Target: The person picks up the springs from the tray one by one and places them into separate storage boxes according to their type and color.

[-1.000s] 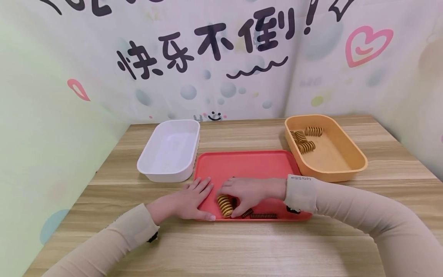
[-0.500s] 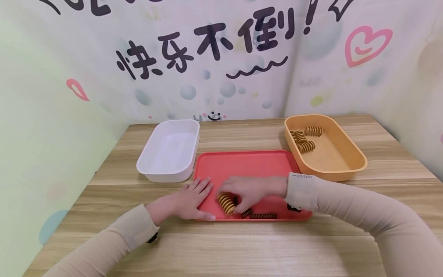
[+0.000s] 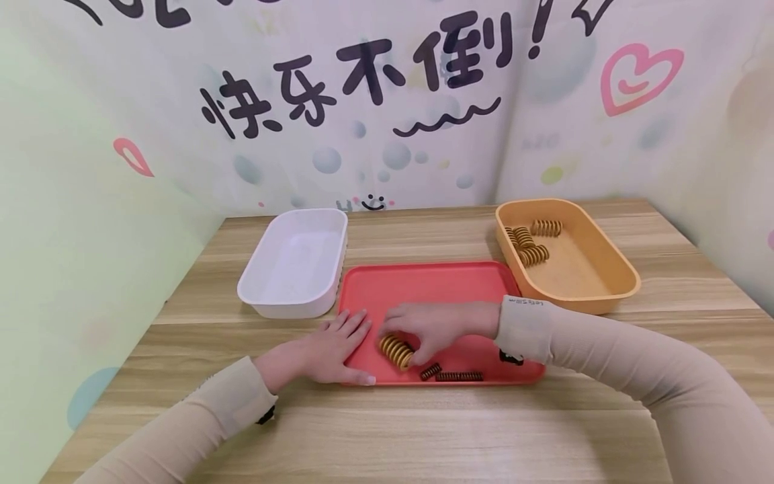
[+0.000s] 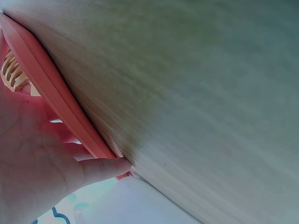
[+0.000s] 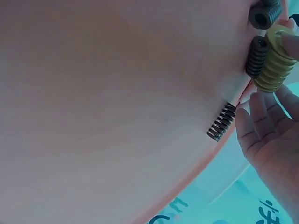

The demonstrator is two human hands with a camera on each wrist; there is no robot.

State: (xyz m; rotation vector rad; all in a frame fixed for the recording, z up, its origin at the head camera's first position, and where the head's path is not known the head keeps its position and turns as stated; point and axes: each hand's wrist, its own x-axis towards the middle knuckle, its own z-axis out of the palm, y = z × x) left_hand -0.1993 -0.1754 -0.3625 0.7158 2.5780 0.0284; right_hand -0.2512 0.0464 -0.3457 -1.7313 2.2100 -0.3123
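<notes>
My right hand [image 3: 426, 328] pinches a thick yellow coil spring [image 3: 396, 353] between thumb and fingers, close over the left half of the red tray [image 3: 435, 286]. In the right wrist view the thumb lies on this yellow spring [image 5: 275, 63], with small dark springs [image 5: 257, 57] beside it. Along the tray's near edge in the head view lie more dark springs [image 3: 459, 376], one of them short and slanted [image 3: 431, 371]. My left hand [image 3: 332, 351] rests with spread fingers on the tray's left edge. Its thumb reaches along the near rim.
Behind the tray to the left stands a white bin [image 3: 293, 306]. To the right, an orange bin [image 3: 605, 296] holds several yellow springs [image 3: 534, 255] towards its left side. Everything stands on a wood-grain table [image 3: 423, 430], with a printed cloth [image 3: 363, 154] hanging behind.
My right hand has moved slightly away from the tray's near edge with the yellow spring. The short slanted dark spring shows more fully. My left hand has stayed put.
</notes>
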